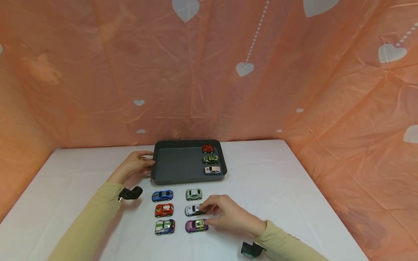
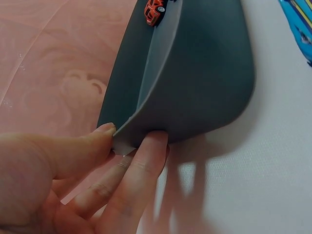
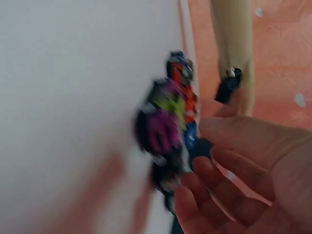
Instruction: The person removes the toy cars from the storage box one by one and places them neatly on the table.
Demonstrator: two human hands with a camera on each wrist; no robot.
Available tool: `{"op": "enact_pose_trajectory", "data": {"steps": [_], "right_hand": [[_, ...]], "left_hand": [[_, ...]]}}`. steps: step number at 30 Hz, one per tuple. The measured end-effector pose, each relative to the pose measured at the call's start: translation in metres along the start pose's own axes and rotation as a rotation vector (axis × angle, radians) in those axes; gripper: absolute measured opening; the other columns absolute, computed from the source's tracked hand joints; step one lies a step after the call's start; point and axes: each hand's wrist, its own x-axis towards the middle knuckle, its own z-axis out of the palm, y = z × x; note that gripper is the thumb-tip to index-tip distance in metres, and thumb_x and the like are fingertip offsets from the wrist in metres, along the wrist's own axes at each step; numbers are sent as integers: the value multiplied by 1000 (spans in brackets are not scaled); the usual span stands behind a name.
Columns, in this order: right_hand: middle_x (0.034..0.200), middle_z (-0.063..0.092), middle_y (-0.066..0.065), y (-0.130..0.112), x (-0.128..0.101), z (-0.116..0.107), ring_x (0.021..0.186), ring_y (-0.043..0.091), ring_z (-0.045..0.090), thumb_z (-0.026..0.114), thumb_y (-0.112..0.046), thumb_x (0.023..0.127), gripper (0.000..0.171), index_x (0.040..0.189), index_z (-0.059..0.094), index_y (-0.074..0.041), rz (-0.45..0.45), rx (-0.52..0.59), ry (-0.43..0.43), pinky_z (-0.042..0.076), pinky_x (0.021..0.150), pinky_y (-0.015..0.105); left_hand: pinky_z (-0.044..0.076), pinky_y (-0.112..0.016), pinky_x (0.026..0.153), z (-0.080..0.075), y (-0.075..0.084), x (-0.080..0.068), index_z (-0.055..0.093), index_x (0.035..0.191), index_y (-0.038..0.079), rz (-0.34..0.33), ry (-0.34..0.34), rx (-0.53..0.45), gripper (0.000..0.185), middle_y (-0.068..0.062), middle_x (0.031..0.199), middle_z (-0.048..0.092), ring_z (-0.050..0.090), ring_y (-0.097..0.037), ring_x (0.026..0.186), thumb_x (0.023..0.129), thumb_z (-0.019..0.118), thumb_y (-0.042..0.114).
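Note:
My left hand [image 1: 138, 163] pinches the left rim of a dark grey tray [image 1: 177, 163], thumb on top and fingers against the outer wall, as the left wrist view shows. Inside the tray, along its right side, stand a red toy car [image 1: 208, 149], a camouflage-green toy car [image 1: 210, 160] and a silver-white toy car [image 1: 212, 170]. My right hand [image 1: 230, 215] is over the table, fingers loosely bent and apart. Its fingertips overlap the ends of a white toy car [image 1: 192, 210] and a purple and green toy car [image 1: 195, 226]. The right wrist view is blurred.
A pale green toy car [image 1: 194, 194] sits behind the white one. To the left stand a blue car [image 1: 162, 195], a red car [image 1: 164, 210] and a green, white and blue car [image 1: 164, 227]. An orange curtain [image 1: 196, 90] hangs behind the white table [image 1: 277, 181].

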Motion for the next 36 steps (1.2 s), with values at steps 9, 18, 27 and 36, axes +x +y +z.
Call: {"op": "enact_pose_trajectory", "data": {"steps": [9, 18, 27, 36], "right_hand": [[113, 65, 14, 2, 19, -54, 102, 32, 61, 74, -5, 83, 33, 115, 64, 0, -77, 38, 46, 51, 89, 35], [118, 61, 20, 21, 48, -98, 108, 38, 57, 69, -2, 87, 33, 119, 62, 1, 27, 166, 75, 50, 91, 41], [122, 58, 25, 50, 72, -117, 110, 36, 57, 68, -4, 88, 37, 123, 58, 5, 102, 173, 130, 50, 89, 39], [131, 51, 26, 66, 92, -131, 121, 41, 48, 67, 0, 87, 46, 130, 52, 7, 132, 157, 129, 46, 96, 42]], "left_hand": [[57, -36, 71, -4, -3, 3, 34, 138, -14, 4, -4, 9, 50, -37, 119, 54, 66, -21, 83, 94, 55, -3], [57, -32, 69, -6, 0, 4, 35, 139, -13, 5, -7, 43, 51, -34, 117, 57, 66, -18, 81, 94, 56, 0], [57, -30, 68, -5, 1, 5, 34, 140, -11, -20, -10, 56, 53, -34, 121, 56, 67, -18, 83, 95, 57, 3], [57, -31, 68, -4, 0, 3, 35, 140, -12, -26, -5, 38, 53, -33, 118, 57, 67, -20, 83, 94, 57, 2]]}}
